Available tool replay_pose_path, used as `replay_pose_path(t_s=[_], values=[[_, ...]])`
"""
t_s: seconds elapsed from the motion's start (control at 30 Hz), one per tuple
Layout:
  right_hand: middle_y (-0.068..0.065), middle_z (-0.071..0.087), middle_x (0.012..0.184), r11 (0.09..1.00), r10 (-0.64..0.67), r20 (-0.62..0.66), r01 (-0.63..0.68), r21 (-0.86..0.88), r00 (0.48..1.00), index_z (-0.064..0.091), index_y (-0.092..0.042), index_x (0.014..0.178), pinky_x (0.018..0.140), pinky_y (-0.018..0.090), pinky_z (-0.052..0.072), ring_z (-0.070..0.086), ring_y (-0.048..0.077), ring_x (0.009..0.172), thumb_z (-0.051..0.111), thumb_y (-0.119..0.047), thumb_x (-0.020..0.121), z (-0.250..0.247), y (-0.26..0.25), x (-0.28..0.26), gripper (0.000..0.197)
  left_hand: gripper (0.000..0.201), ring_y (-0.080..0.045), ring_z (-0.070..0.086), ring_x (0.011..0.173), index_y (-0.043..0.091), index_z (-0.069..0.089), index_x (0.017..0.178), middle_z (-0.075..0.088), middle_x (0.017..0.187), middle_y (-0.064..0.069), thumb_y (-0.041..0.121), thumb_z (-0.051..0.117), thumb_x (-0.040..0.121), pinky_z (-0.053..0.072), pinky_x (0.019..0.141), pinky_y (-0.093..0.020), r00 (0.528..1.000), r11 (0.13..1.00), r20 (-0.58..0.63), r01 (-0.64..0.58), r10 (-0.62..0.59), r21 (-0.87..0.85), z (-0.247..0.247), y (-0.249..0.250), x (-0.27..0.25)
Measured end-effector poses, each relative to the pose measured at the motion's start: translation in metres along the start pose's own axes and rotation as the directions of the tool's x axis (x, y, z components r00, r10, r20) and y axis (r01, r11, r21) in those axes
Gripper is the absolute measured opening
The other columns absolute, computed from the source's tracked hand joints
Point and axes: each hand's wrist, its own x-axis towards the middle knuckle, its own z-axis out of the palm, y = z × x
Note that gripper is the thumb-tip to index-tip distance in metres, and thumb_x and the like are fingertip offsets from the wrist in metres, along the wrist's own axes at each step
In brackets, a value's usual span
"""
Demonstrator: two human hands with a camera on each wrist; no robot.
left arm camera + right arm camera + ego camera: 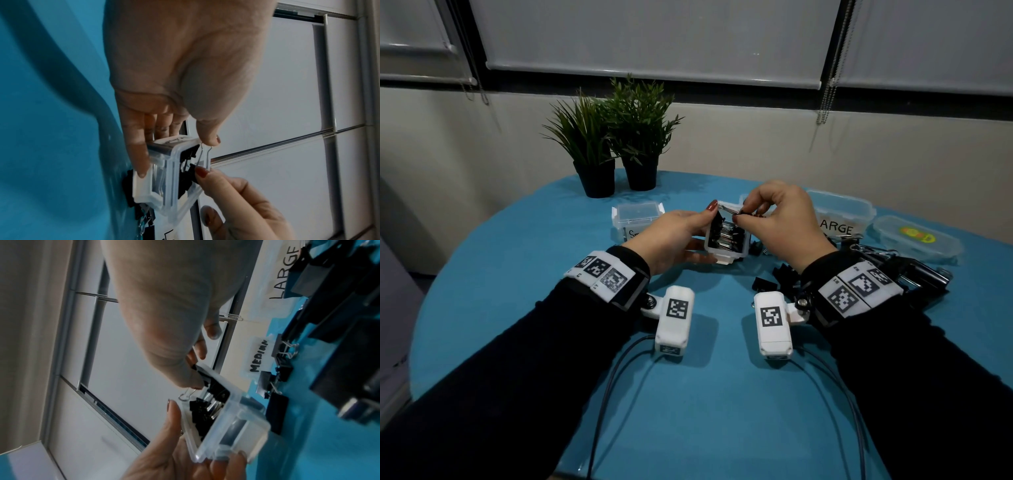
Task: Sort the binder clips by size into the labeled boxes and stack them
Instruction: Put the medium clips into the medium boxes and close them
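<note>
A small clear box (726, 240) of binder clips is held tilted above the blue counter (551, 260) in the grip of the left hand (671, 240). At its far rim, one binder clip (200, 160) is pinched by the right hand (784, 219). Farther right stands the box labeled LARGE (839, 219).

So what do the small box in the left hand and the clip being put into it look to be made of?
Small box: looks like clear, slightly frosted plastic with a glossy finish; the black clips inside show through its walls. Binder clip, pinched by the right hand: matte black body, probably painted metal, with thin shiny wire handles that glint like bare steel.
</note>
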Motion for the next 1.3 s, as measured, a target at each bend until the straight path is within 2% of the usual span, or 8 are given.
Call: replay_pose_path(t_s=[0.17,0.37,0.57,0.73,0.83,0.97,1.1,1.3], values=[[0.003,0.069,0.092,0.991,0.031,0.027,-0.027,-0.134,0.999,0.071,-0.017,0.067,0.077,0.039,0.055,0.063,0.022,0.082,0.08,-0.01,0.068,0.002,-0.002,0.003,0.012,0.043,-0.026,0.072,0.088,0.002,0.068,0.111,0.074,0.101,-0.013,0.042,0.06,0.097,0.063,0.066,-0.034,1.0,0.998,0.006,-0.027,0.027,0.056,0.002,0.0,0.0],[0.005,0.073,0.107,0.963,0.053,0.186,-0.001,-0.27,0.981,0.082,-0.014,0.095,0.093,0.038,0.051,0.065,0.023,0.103,0.078,-0.017,0.085,0.001,-0.005,0.005,0.011,0.048,-0.022,0.073,0.085,0.001,0.066,0.118,0.074,0.102,-0.012,0.044,0.058,0.098,0.063,0.068,-0.034,0.999,0.994,-0.006,-0.031,0.032,0.108,0.0,-0.002,0.001],[0.001,0.072,0.113,0.981,0.01,0.071,0.004,-0.192,0.997,0.081,-0.016,0.097,0.097,0.032,0.048,0.064,0.019,0.108,0.075,-0.01,0.084,-0.006,-0.014,0.001,0.015,0.05,-0.022,0.073,0.086,0.0,0.066,0.12,0.074,0.104,-0.014,0.045,0.056,0.099,0.062,0.065,-0.035,0.998,0.994,-0.034,-0.056,0.059,0.097,0.0,-0.002,0.004],[0.004,0.061,0.137,0.967,0.062,0.253,0.004,-0.253,0.965,0.075,-0.022,0.117,0.106,0.032,0.042,0.056,0.023,0.124,0.058,-0.008,0.091,-0.003,-0.017,-0.003,0.034,0.041,-0.021,0.072,0.087,0.005,0.068,0.113,0.074,0.098,-0.009,0.042,0.053,0.102,0.062,0.073,-0.038,0.996,0.992,-0.033,-0.076,0.08,0.098,-0.001,-0.002,0.004],[0.0,0.064,0.133,0.965,0.079,0.281,-0.003,-0.262,0.956,0.076,-0.027,0.109,0.104,0.038,0.047,0.06,0.022,0.116,0.052,-0.009,0.089,-0.002,-0.017,-0.002,0.036,0.038,-0.02,0.071,0.085,0.008,0.069,0.107,0.073,0.095,-0.007,0.041,0.053,0.102,0.062,0.069,-0.035,0.993,0.985,-0.041,-0.102,0.109,0.138,0.001,-0.002,0.003],[-0.002,0.07,0.12,0.948,0.093,0.282,0.002,-0.318,0.955,0.074,-0.034,0.101,0.099,0.041,0.051,0.061,0.022,0.112,0.053,-0.013,0.087,-0.002,-0.017,-0.002,0.033,0.044,-0.018,0.07,0.082,0.002,0.067,0.115,0.072,0.097,-0.009,0.042,0.054,0.101,0.059,0.059,-0.029,0.992,0.978,-0.043,-0.107,0.116,0.177,0.002,-0.002,0.005],[0.002,0.066,0.132,0.94,0.113,0.291,-0.007,-0.34,0.95,0.071,-0.036,0.118,0.108,0.047,0.044,0.056,0.026,0.127,0.056,-0.015,0.086,-0.002,-0.015,-0.002,0.041,0.046,-0.018,0.071,0.085,0.003,0.067,0.116,0.073,0.098,-0.007,0.045,0.054,0.101,0.057,0.06,-0.03,0.994,0.976,-0.025,-0.095,0.102,0.198,0.0,-0.002,0.006],[0.006,0.064,0.131,0.884,0.132,0.362,0.056,-0.464,0.923,0.068,-0.034,0.125,0.11,0.048,0.039,0.046,0.031,0.131,0.052,-0.014,0.091,-0.007,-0.02,-0.002,0.042,0.048,-0.018,0.071,0.081,0.0,0.067,0.113,0.072,0.095,-0.009,0.044,0.054,0.101,0.06,0.062,-0.031,0.994,0.969,-0.015,-0.104,0.11,0.223,0.001,-0.001,0.005]])
